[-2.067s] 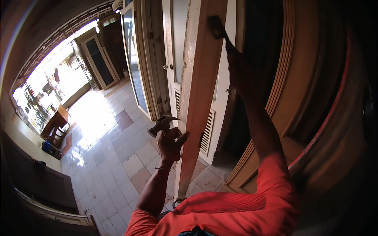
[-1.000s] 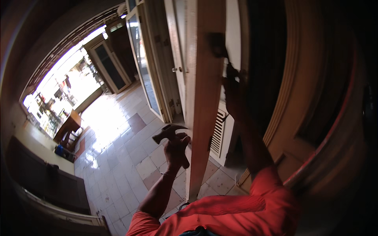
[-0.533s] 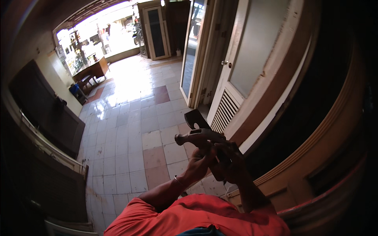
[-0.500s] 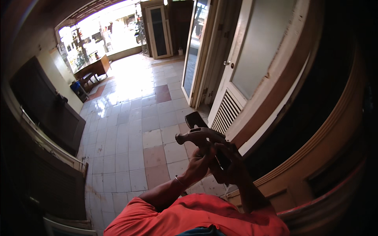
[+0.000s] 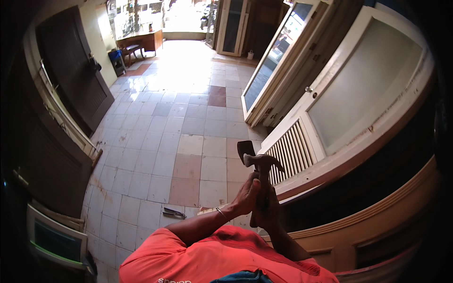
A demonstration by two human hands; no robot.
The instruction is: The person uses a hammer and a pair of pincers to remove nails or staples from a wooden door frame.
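In front of my chest my two hands are close together around two tools. A claw hammer (image 5: 265,162) stands head up, its claw pointing right. Its handle runs down into my right hand (image 5: 267,213), which is closed around it. Just behind the hammer head rises a dark flat-headed tool (image 5: 245,152); its exact kind is not clear. My left hand (image 5: 246,197), with a bangle at the wrist, is closed at the lower part of this tool, its thumb beside the hammer handle. The fingers partly hide both handles.
A dark narrow tool (image 5: 174,213) lies on the tiled floor (image 5: 155,165). To the right, a white louvred door panel (image 5: 290,146) and brown panelled wood (image 5: 325,238) stand close. Dark doors (image 5: 66,61) line the left. A wooden desk (image 5: 153,42) stands far off.
The view has swung, showing more floor and the narrow tool on it. My hands have turned the hammer more upright, and it sits lower relative to the flat-headed tool.
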